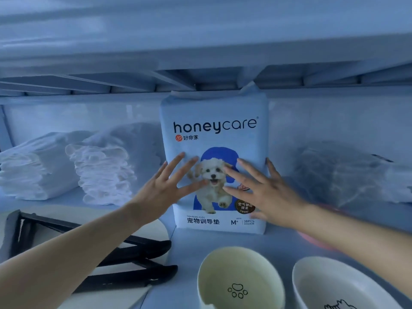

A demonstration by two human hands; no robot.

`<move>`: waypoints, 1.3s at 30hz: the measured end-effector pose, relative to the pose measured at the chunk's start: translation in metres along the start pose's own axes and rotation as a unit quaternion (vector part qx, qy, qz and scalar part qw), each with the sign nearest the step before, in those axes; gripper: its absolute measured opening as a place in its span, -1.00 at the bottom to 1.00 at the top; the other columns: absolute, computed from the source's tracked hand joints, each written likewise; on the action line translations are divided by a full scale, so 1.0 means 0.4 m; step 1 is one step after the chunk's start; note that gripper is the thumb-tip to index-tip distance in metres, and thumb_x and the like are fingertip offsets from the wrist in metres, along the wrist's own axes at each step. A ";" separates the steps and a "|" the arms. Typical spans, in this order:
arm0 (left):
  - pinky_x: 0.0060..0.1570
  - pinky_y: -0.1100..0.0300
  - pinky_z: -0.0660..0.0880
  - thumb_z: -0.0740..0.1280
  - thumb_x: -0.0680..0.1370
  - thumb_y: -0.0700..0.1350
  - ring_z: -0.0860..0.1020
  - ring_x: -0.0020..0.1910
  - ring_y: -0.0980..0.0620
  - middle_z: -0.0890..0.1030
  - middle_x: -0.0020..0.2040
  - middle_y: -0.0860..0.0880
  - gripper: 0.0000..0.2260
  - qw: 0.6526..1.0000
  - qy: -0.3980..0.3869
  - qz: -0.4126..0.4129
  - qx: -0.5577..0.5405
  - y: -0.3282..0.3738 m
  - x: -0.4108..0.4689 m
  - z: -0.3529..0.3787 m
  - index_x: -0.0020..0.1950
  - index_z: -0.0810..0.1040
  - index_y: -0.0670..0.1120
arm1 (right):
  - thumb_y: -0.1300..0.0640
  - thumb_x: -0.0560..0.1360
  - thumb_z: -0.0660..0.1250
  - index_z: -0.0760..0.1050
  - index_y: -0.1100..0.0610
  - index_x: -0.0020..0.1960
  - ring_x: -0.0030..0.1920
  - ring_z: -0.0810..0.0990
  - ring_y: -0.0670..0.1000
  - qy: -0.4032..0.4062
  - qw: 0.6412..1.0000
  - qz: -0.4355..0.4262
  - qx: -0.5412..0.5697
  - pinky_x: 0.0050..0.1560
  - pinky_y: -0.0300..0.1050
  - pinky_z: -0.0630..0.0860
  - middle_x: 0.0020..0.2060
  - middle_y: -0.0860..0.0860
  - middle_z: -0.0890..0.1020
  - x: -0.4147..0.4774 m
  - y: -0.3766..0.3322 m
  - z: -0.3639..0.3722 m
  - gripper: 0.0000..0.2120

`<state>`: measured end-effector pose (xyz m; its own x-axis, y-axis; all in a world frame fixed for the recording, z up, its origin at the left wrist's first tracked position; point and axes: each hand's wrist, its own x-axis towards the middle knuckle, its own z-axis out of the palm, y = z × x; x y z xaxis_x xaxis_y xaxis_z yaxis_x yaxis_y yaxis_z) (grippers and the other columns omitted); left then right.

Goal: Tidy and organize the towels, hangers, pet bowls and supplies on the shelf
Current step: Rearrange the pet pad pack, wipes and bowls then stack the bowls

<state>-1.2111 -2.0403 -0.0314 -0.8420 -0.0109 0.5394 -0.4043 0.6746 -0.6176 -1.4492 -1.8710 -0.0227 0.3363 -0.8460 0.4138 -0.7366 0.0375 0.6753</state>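
Note:
A pale blue pack of pet training pads (pixel 214 112) with a puppy picture stands upright at the middle back of the shelf. My left hand (pixel 165 188) lies flat on its front, fingers spread. My right hand (pixel 265 192) lies flat on the front near the pack's right edge, fingers straight. Folded white towels (pixel 33 170) and a second ruffled stack (pixel 102 175) sit to the left. Black hangers (pixel 133 262) lie at the front left. Two pet bowls stand in front: a cream one with a paw print (pixel 240 277) and a white one (pixel 338 288).
A bundle in clear plastic wrap (pixel 347 172) fills the back right of the shelf. Something red (pixel 321 239) shows under my right forearm. The ribbed underside of the upper shelf (pixel 200 81) hangs just above the pack's top.

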 end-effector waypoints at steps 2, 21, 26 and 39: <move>0.07 -0.04 0.52 0.56 0.17 -0.35 0.17 0.44 -0.29 0.11 0.50 -0.18 0.09 1.000 0.022 0.003 -0.002 -0.005 0.006 0.020 0.51 0.04 0.16 | -0.20 0.09 0.57 0.25 -0.06 0.43 0.48 0.06 0.18 -0.008 1.000 0.000 -0.009 0.16 0.45 0.34 0.51 0.08 0.08 -0.004 -0.006 0.008 -0.02; 0.19 -0.17 0.41 -0.05 0.36 -0.40 -0.17 0.51 -0.13 0.15 0.51 -0.17 -0.29 0.991 0.119 0.056 0.019 0.110 0.242 0.208 0.47 0.24 0.05 | 0.16 -0.09 0.65 0.55 -0.05 0.18 0.27 0.48 0.14 -0.090 0.988 0.125 -0.023 -0.19 -0.01 0.57 0.35 0.07 0.44 -0.058 0.147 0.128 -0.16; 0.15 -0.17 0.47 0.43 0.24 -0.39 0.07 0.48 -0.21 0.12 0.51 -0.19 -0.17 0.994 0.096 0.040 -0.014 0.135 0.309 0.239 0.44 0.28 0.04 | 0.27 0.37 0.39 0.15 0.03 0.42 0.47 0.02 0.17 -0.166 0.974 0.156 0.003 -0.02 -0.01 0.44 0.51 0.07 -0.14 -0.034 0.155 0.137 -0.29; 0.30 -0.22 0.28 0.51 0.29 0.16 -0.11 0.50 -0.24 -0.13 0.53 -0.24 -0.10 0.999 -0.026 -0.033 -0.007 0.197 0.338 0.279 0.51 0.15 -0.02 | 0.21 0.50 0.30 -0.41 0.07 0.47 0.49 -0.11 0.22 -0.178 0.955 0.235 -0.031 0.23 0.24 0.41 0.46 0.14 -0.38 -0.011 0.131 0.219 -0.07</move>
<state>-1.3968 -2.0709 -0.0711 -0.8313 -0.0931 0.5479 -0.4545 0.6813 -0.5738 -1.5407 -1.9119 -0.0427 -0.2523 -0.8545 0.4541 -0.7167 0.4803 0.5056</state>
